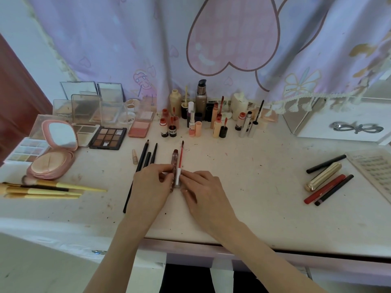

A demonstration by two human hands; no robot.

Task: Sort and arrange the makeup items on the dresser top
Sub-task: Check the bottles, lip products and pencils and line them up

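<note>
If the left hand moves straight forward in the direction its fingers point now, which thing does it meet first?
The left hand points up and right, gripping the lip gloss tube. Just past that lies the red applicator wand held by the right hand, so probably the wand, though depth is unclear.

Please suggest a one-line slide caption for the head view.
Both hands, left and right, line up a lip-gloss tube and its wand on a cluttered dresser top.

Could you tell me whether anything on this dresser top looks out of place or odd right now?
Yes. Several lip gloss wands in the back cluster stand out of their tubes, uncapped. The pink compact lies open. The dresser top is speckled with smudges and crumbs. Both hands' grip is on an opened gloss tube and applicator.
</note>
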